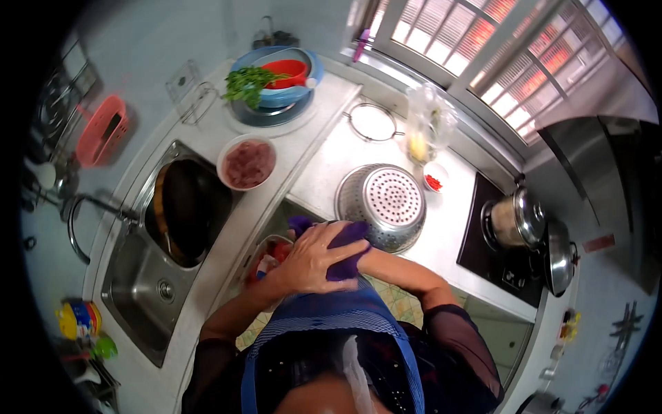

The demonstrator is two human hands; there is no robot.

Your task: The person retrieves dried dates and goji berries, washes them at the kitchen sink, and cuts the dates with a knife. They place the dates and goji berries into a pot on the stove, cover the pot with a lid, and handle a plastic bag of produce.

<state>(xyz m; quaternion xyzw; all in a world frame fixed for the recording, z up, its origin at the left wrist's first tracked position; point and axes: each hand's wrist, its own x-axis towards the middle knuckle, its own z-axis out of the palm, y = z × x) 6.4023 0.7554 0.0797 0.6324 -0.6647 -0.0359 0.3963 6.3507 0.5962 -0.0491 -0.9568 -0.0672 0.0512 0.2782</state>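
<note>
My left hand (314, 255) lies back up in front of my apron (331, 314), its fingers curved over a bunched purple cloth (345, 268). From the other side, my right hand (372, 262) comes in beneath it against the same cloth. Most of the right hand's fingers are hidden by the cloth and the left hand. Just beyond them, a metal colander (394, 196) rests upside down on the counter. Below my left hand, red and white packages (265, 264) show inside an opening under the counter.
Raw meat (249, 164) fills a white bowl near the sink (131, 297), which holds a dark wok (196, 207). Green herbs (249, 84) and a red bowl (288, 72) lie in stacked basins. A small dish of chopped red pieces (434, 181) sits near the stove pot (520, 219).
</note>
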